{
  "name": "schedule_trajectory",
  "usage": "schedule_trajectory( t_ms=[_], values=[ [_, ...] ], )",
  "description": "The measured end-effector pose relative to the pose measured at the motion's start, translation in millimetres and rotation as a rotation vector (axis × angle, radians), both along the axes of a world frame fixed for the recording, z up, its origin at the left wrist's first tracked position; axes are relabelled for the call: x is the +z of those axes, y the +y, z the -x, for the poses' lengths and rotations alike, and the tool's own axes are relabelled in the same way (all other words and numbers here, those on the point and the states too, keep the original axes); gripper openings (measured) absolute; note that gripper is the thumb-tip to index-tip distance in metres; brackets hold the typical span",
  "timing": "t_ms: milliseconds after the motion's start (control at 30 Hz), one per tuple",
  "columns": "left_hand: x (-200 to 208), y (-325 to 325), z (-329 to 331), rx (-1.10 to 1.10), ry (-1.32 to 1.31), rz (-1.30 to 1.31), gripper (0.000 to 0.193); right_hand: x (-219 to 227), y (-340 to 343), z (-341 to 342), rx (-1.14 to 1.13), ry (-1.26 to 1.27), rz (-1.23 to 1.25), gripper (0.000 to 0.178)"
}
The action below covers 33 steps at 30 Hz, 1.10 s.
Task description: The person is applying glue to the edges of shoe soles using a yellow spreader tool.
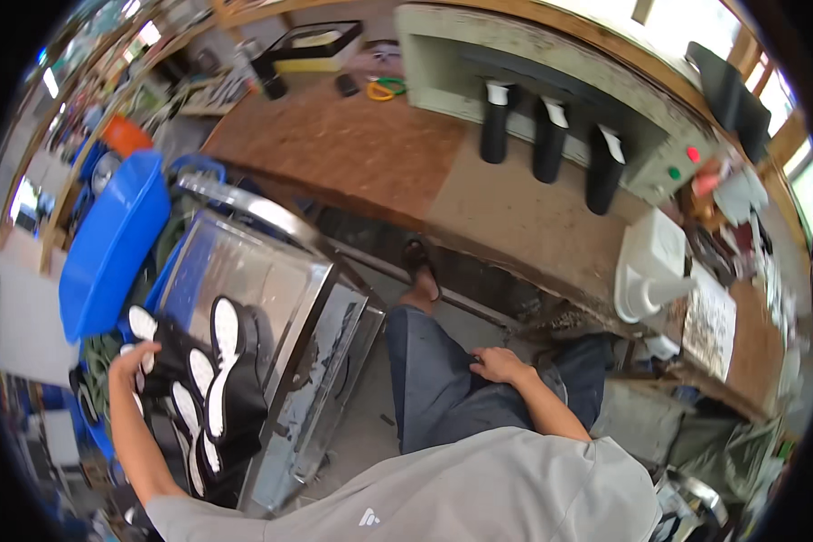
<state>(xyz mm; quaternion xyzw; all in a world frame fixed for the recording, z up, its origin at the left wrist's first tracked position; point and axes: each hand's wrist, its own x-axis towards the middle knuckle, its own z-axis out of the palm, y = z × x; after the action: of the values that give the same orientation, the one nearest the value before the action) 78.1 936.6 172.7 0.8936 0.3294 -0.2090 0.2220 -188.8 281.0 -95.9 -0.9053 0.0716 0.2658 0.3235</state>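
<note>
Several black shoe uppers with white stitched soles (217, 397) lie heaped on a metal-framed cart at my left. My left hand (134, 361) is at the far-left edge of this heap, its fingers bent round one black upper with a white sole (142, 322). Part of that grip is hidden behind the hand. On my lap, over the dark trousers, rests my right hand (501, 365), its fingers loosely curled and nothing visible in them. Across the bench, three black upright shoe uppers (549, 144) with white tops stand in a row at a pale machine.
The pale machine (542, 45) has green and red buttons on its right end. A brown workbench (334, 149) runs before me, with green-and-orange-handled scissors (386, 88) on it. A white plastic jug (650, 266) stands at right. A blue basin (117, 244) leans beyond the metal cart (289, 307).
</note>
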Motion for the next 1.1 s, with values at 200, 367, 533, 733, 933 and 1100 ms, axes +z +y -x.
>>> schedule_trajectory(
  t_ms=[200, 367, 533, 733, 933, 1100],
  values=[
    [9, -5, 5, 0.072, -0.2, 0.074, 0.065, -7, -11, 25, -0.001, -0.018, -0.039, 0.043],
    [105, -17, 24, -0.091, -0.635, 0.386, 0.055, 0, -24, 49, -0.059, -0.11, -0.076, 0.042],
    [200, -145, 41, -0.453, -0.938, 0.357, 0.051, 12, -31, 64, -0.022, -0.111, -0.068, 0.043],
    [181, -404, 0, -0.886, -0.498, 0.607, 0.048, 37, -53, 89, -0.103, -0.185, -0.07, 0.044],
    [49, -559, -70, -0.873, -0.35, 0.485, 0.062, 77, -88, 146, -0.422, -0.303, -0.267, 0.043],
    [-43, -597, -105, -1.072, -0.228, 0.368, 0.076, 129, -120, 186, -0.744, -0.457, -0.462, 0.034]
  ],
)
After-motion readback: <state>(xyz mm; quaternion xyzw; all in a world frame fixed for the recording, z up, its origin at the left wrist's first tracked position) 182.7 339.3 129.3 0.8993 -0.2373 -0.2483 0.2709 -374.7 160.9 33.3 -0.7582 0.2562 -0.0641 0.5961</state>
